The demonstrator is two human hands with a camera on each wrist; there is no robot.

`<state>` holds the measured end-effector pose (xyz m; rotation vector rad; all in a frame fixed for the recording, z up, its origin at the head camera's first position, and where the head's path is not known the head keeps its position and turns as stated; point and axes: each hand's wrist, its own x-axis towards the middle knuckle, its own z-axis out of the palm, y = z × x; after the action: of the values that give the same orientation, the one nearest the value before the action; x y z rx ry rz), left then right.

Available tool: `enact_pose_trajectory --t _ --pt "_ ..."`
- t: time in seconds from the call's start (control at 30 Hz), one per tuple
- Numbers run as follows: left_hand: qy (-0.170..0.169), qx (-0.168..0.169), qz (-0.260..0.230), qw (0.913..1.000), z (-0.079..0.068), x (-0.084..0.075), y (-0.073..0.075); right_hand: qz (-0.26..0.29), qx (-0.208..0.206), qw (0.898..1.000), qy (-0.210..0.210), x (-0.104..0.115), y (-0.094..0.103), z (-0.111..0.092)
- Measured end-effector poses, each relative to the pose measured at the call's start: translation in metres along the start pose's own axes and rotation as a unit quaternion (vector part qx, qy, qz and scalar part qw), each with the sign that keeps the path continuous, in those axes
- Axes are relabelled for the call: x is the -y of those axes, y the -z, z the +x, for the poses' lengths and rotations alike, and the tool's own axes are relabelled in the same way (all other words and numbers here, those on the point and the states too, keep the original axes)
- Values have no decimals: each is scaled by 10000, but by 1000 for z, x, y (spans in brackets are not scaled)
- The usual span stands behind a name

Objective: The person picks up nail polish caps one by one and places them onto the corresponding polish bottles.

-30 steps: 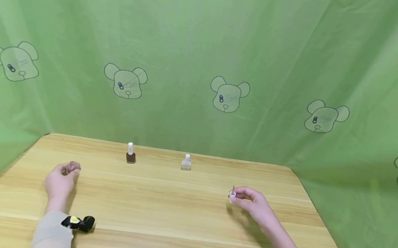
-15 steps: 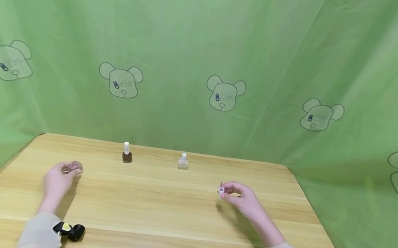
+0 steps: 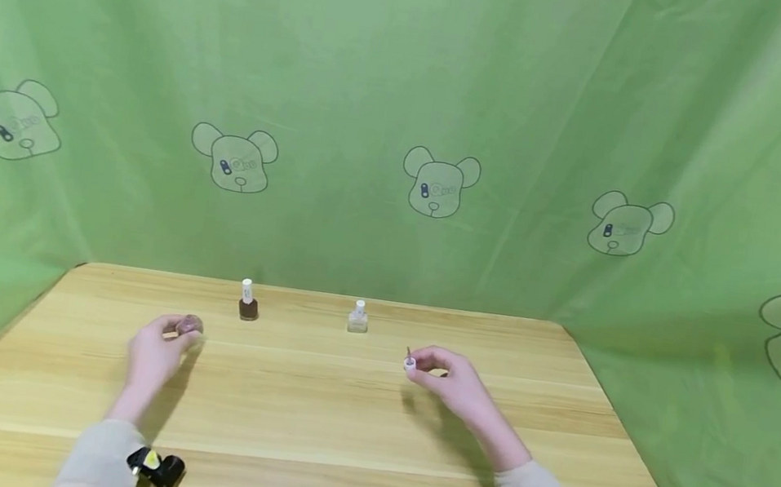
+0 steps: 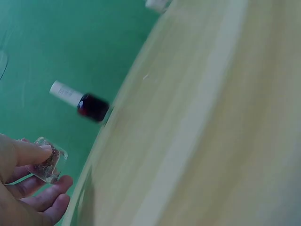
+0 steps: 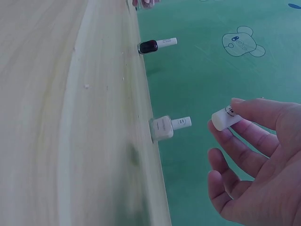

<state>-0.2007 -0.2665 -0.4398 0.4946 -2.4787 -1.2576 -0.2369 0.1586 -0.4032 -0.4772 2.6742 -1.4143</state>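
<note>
In my left hand (image 3: 152, 354) I pinch a small clear nail polish bottle (image 4: 48, 161) with reddish-brown glittery contents, thumb on one face and fingers behind. It has no cap on and is held above the left part of the table. Across from it, my right hand (image 3: 455, 382) holds a white nail polish cap (image 5: 225, 117) between thumb and fingertips. The cap is turned over, so its thin brush (image 3: 409, 352) points up in the head view. The other fingers of the right hand are bent loosely below the cap.
Toward the table's back edge stand a dark nail polish bottle (image 3: 247, 309) with a tall white cap and a clear one (image 3: 357, 323) with a white cap. Both are upright on the wooden table (image 3: 308, 422). A green curtain (image 3: 332, 236) with bear heads hangs behind and at the sides.
My right hand has moved left with the cap and brush, and my left hand has moved right with the glittery bottle. The gap between them is smaller. The two standing bottles stay put.
</note>
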Motion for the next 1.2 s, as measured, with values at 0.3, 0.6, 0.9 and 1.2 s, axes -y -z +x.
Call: enact_pose_trajectory --t 0.3,0.6,0.9,1.2 --pt "-127 450 -646 9968 -12 -22 -27 149 104 9997 182 15 -16 12" --pt "-591 542 -1003 9917 -33 -45 -54 963 484 9941 94 31 -31 13" --pt "-885 803 -1390 9830 -53 -67 -72 970 513 9937 235 40 -43 19" --pt "-1317 993 -1533 9743 -67 -80 -81 277 191 9977 596 51 -38 16"
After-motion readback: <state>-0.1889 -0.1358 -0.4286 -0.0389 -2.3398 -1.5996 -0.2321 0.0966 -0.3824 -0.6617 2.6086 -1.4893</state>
